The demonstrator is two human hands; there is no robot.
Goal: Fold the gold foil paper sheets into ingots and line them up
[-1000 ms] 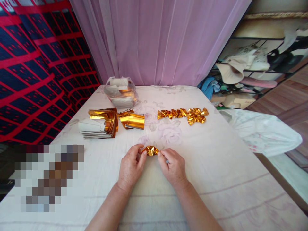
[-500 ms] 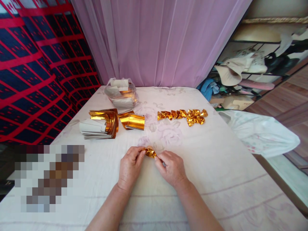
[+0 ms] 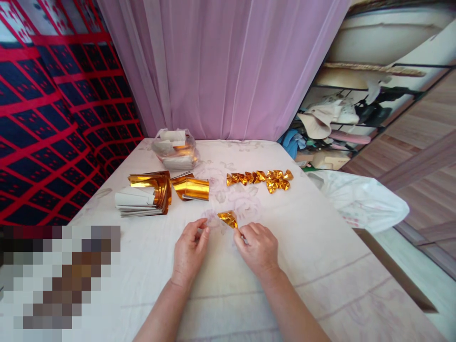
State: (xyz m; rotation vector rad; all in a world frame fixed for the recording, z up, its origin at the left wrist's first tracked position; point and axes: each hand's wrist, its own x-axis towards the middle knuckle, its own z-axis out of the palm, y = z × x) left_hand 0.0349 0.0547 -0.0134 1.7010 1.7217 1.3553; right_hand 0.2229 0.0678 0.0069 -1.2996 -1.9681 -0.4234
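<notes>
A small folded gold foil piece (image 3: 228, 219) is pinched at the fingertips of my right hand (image 3: 257, 248), just above the white floral sheet (image 3: 320, 256). My left hand (image 3: 189, 251) is a little to its left, fingers loosely curled, holding nothing. Farther back lies a row of several folded gold pieces (image 3: 261, 178). To the left are a stack of gold and white paper sheets (image 3: 144, 194) and a curled gold sheet (image 3: 191, 187). A clear plastic bag of papers (image 3: 175, 149) sits at the far left corner.
A pink curtain (image 3: 228, 66) hangs behind the surface. A red and dark patterned cloth (image 3: 53, 118) covers the left side. On the right are a white plastic bag (image 3: 359, 202) on the floor and cluttered shelves (image 3: 342, 123). A blurred patch covers the lower left.
Both hands held the gold piece earlier. Now my left hand has let go and only my right hand holds it, slightly farther from me. The camera has tilted up.
</notes>
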